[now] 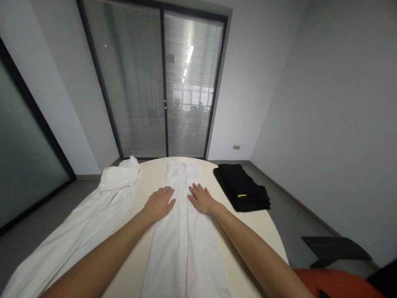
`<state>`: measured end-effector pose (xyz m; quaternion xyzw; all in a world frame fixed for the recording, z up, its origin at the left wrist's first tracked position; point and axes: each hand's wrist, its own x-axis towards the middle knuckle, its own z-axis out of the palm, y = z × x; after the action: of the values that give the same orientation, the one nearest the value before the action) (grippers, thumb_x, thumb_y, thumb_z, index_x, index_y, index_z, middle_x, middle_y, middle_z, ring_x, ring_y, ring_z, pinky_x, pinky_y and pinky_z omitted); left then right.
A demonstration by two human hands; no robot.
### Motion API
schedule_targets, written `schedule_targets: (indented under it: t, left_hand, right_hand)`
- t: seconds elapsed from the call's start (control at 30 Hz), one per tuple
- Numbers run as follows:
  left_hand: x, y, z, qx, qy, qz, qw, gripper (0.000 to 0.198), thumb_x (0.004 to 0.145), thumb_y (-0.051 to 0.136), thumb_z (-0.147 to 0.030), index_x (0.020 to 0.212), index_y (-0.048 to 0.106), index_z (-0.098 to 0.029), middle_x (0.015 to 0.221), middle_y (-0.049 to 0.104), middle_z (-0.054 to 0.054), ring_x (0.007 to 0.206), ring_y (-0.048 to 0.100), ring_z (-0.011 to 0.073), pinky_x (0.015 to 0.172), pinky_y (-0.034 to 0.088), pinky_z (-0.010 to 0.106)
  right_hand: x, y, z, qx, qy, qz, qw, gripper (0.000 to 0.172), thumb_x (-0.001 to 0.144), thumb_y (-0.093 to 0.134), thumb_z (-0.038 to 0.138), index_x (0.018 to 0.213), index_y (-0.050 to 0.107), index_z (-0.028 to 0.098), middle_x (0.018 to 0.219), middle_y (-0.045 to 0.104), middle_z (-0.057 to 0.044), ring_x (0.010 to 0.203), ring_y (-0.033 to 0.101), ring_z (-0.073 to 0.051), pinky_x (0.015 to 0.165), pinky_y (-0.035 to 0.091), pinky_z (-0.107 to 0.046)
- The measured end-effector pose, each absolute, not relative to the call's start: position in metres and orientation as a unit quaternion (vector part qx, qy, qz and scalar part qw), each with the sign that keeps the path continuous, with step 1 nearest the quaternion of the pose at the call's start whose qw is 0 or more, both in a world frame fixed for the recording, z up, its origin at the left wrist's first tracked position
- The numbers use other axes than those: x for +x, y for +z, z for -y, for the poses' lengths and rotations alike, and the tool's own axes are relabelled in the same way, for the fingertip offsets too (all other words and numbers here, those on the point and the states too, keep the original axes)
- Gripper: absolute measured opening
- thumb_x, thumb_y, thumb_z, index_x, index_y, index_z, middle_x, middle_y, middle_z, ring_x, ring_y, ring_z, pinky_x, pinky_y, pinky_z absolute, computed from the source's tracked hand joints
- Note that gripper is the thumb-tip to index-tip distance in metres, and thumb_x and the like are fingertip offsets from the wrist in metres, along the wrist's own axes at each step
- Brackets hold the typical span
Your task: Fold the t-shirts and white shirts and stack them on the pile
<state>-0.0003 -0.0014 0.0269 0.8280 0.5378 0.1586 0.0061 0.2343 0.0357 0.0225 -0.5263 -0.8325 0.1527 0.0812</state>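
Note:
A long white garment, folded lengthwise into a narrow strip, lies down the middle of a cream oval table. My left hand rests flat on its left half, fingers stretched out and pointing away from me. My right hand lies flat on its right half, fingers spread. Both hands are side by side near the garment's far part and hold nothing.
A second white garment stretches along the table's left side and hangs off the edge. A folded stack of black clothes with a yellow tag sits at the far right. A glass door with blinds stands beyond. An orange seat is at the bottom right.

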Motion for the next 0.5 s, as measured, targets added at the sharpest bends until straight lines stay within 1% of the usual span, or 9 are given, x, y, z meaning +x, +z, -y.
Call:
schedule_targets:
  t: [0.03, 0.1, 0.17, 0.2, 0.27, 0.37, 0.43, 0.5]
  left_hand:
    - [-0.006, 0.028, 0.007, 0.833, 0.156, -0.530, 0.021, 0.036, 0.096, 0.044, -0.033, 0.126, 0.058, -0.019, 0.132, 0.060, 0.013, 0.120, 0.055, 0.0296, 0.102, 0.044, 0.046]
    - [-0.020, 0.031, 0.018, 0.848, 0.161, -0.502, 0.055, 0.031, 0.095, 0.046, -0.031, 0.122, 0.060, -0.021, 0.123, 0.061, 0.009, 0.116, 0.056, 0.0261, 0.101, 0.045, 0.041]
    - [-0.033, 0.032, 0.028, 0.855, 0.178, -0.480, 0.081, 0.027, 0.095, 0.047, -0.030, 0.117, 0.061, -0.023, 0.120, 0.061, 0.007, 0.113, 0.056, 0.0238, 0.100, 0.045, 0.038]
    - [-0.038, 0.032, 0.031, 0.857, 0.186, -0.473, 0.092, 0.026, 0.095, 0.047, -0.030, 0.115, 0.062, -0.023, 0.119, 0.060, 0.006, 0.112, 0.056, 0.0229, 0.099, 0.045, 0.037]
    - [-0.046, 0.029, 0.035, 0.854, 0.203, -0.466, 0.113, 0.023, 0.095, 0.048, -0.029, 0.110, 0.064, -0.024, 0.116, 0.061, 0.005, 0.109, 0.057, 0.0216, 0.098, 0.046, 0.036]
    - [-0.050, 0.022, 0.035, 0.841, 0.231, -0.470, 0.137, 0.020, 0.093, 0.050, -0.029, 0.104, 0.066, -0.023, 0.110, 0.063, 0.005, 0.107, 0.058, 0.0219, 0.096, 0.046, 0.036]
    - [-0.049, 0.017, 0.033, 0.832, 0.248, -0.475, 0.144, 0.019, 0.093, 0.051, -0.029, 0.101, 0.066, -0.022, 0.107, 0.065, 0.006, 0.106, 0.057, 0.0231, 0.096, 0.047, 0.039]
    - [-0.048, 0.014, 0.031, 0.824, 0.262, -0.479, 0.151, 0.018, 0.092, 0.051, -0.029, 0.099, 0.067, -0.022, 0.106, 0.066, 0.007, 0.106, 0.057, 0.0238, 0.097, 0.046, 0.040]
  right_hand:
    - [0.237, 0.027, -0.032, -0.512, 0.146, 0.841, 0.091, 0.056, 0.103, 0.031, 0.047, 0.151, 0.041, 0.019, 0.164, 0.025, -0.013, 0.150, 0.020, -0.032, 0.118, 0.017, -0.055]
    - [0.243, 0.038, -0.023, -0.480, 0.125, 0.861, 0.116, 0.042, 0.100, 0.042, 0.038, 0.134, 0.059, 0.020, 0.151, 0.047, -0.014, 0.140, 0.039, -0.029, 0.113, 0.028, -0.048]
    - [0.248, 0.048, -0.012, -0.440, 0.119, 0.879, 0.137, 0.027, 0.094, 0.053, 0.030, 0.112, 0.071, 0.019, 0.126, 0.064, -0.012, 0.120, 0.055, -0.025, 0.103, 0.039, -0.037]
    - [0.249, 0.052, -0.005, -0.419, 0.129, 0.888, 0.143, 0.021, 0.090, 0.058, 0.027, 0.103, 0.073, 0.019, 0.114, 0.068, -0.011, 0.109, 0.060, -0.023, 0.097, 0.042, -0.033]
    - [0.250, 0.059, 0.008, -0.374, 0.175, 0.900, 0.138, 0.015, 0.085, 0.064, 0.025, 0.093, 0.075, 0.018, 0.096, 0.071, -0.006, 0.089, 0.063, -0.018, 0.082, 0.045, -0.026]
    - [0.247, 0.063, 0.028, -0.302, 0.291, 0.904, 0.086, 0.015, 0.082, 0.069, 0.027, 0.091, 0.077, 0.018, 0.081, 0.071, 0.000, 0.069, 0.061, -0.011, 0.065, 0.042, -0.021]
    - [0.244, 0.062, 0.039, -0.258, 0.362, 0.895, 0.043, 0.018, 0.080, 0.073, 0.031, 0.092, 0.078, 0.018, 0.077, 0.071, 0.002, 0.065, 0.060, -0.009, 0.061, 0.041, -0.019]
    - [0.242, 0.059, 0.048, -0.229, 0.406, 0.884, 0.018, 0.023, 0.076, 0.078, 0.034, 0.093, 0.078, 0.019, 0.075, 0.069, 0.003, 0.063, 0.060, -0.008, 0.061, 0.041, -0.018]
